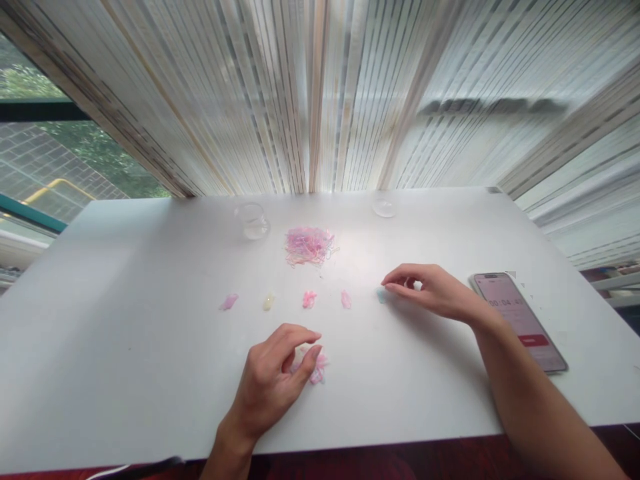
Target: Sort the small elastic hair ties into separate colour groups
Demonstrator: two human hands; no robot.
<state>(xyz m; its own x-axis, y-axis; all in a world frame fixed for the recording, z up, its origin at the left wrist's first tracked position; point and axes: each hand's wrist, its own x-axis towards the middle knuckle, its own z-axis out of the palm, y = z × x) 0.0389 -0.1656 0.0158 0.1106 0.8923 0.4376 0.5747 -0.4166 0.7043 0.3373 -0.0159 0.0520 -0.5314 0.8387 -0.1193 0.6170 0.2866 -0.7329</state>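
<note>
On the white table my left hand rests with curled fingers on a small heap of pink elastic bands. My right hand lies further right, fingertips pinched at a tiny pale blue pile. Between them runs a row of small sorted piles: lilac, yellow, pink and another pink. A larger mixed heap of pastel bands sits behind the row.
A clear glass cup stands left of the big heap and a clear lid or dish at the back right. A phone with a timer on its screen lies by my right forearm. Striped curtains hang behind the table.
</note>
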